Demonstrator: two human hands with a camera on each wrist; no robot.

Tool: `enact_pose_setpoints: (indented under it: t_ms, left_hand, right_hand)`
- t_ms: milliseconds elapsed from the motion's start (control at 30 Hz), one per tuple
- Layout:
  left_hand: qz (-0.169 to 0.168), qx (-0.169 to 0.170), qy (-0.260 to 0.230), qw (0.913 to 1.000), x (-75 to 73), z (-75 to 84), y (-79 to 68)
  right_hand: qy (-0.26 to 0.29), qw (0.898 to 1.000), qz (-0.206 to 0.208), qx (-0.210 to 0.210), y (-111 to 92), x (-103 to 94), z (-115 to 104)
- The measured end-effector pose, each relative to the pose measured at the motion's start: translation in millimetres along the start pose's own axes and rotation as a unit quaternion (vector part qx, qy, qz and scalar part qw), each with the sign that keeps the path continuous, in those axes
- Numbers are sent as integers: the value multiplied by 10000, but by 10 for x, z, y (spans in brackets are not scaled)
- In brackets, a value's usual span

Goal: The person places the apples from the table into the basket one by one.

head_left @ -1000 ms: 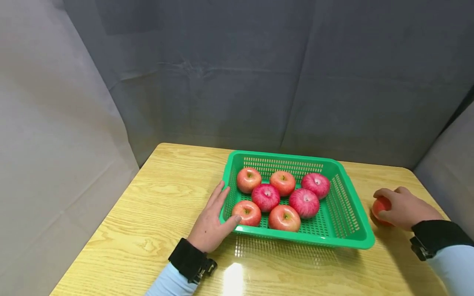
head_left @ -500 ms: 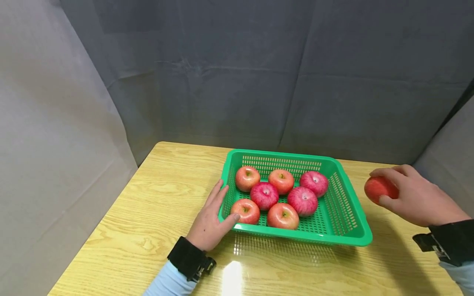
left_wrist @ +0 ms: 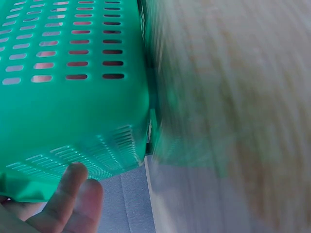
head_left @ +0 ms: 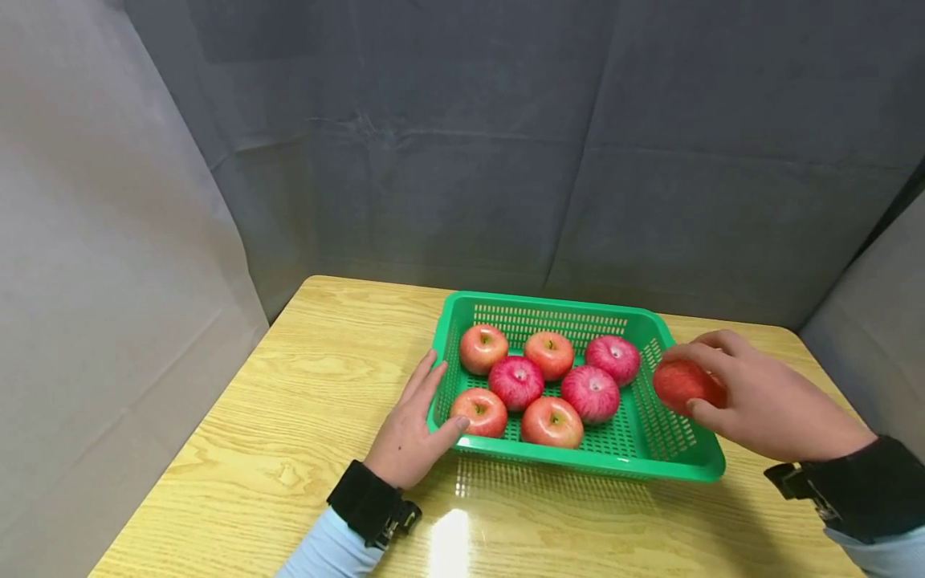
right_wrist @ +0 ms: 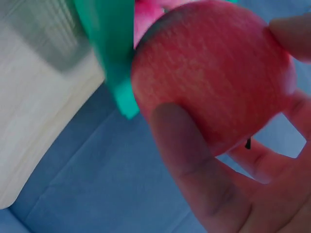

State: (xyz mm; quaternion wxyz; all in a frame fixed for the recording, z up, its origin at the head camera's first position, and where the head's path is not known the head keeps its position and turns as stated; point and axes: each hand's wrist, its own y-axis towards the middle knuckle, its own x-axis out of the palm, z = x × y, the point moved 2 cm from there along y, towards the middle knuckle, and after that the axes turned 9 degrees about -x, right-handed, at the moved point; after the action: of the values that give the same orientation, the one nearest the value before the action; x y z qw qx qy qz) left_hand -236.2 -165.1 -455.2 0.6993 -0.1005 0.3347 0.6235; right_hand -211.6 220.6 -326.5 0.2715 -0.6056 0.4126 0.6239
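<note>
My right hand (head_left: 766,401) grips a red apple (head_left: 686,387) over the right rim of a green plastic basket (head_left: 668,470). In the right wrist view the thumb and fingers wrap round this apple (right_wrist: 214,73), whose dark stem shows near the palm. With fingers spread, my left hand (head_left: 412,437) rests at the basket's left front corner, thumb over the rim. The left wrist view has those fingers (left_wrist: 70,194) beside the slotted basket wall (left_wrist: 73,107). Several apples lie inside, some orange-red like the front one (head_left: 552,423), others deep pink-red and streaked like the middle one (head_left: 516,384).
The basket stands on a light wood-grain table (head_left: 289,417). A dark grey cloth (head_left: 448,160) hangs behind the table's back edge, and a pale cloth (head_left: 108,281) hangs along the left side.
The right hand has picked up the apple from the table right of the basket and carried it left to over the basket's right rim. My left hand has stayed in place.
</note>
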Motion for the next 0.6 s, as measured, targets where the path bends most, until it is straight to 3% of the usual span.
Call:
enact_pose_setpoints:
  t_ms: [267, 600]
  left_hand:
    - [-36, -58, 23, 10000, -7, 7, -2]
    - [-44, -42, 9, 10000, -12, 8, -2]
  right_hand:
    - [187, 9980, -533, -289, 113, 125, -237]
    - [34, 9934, -1111, -269, 197, 303, -294]
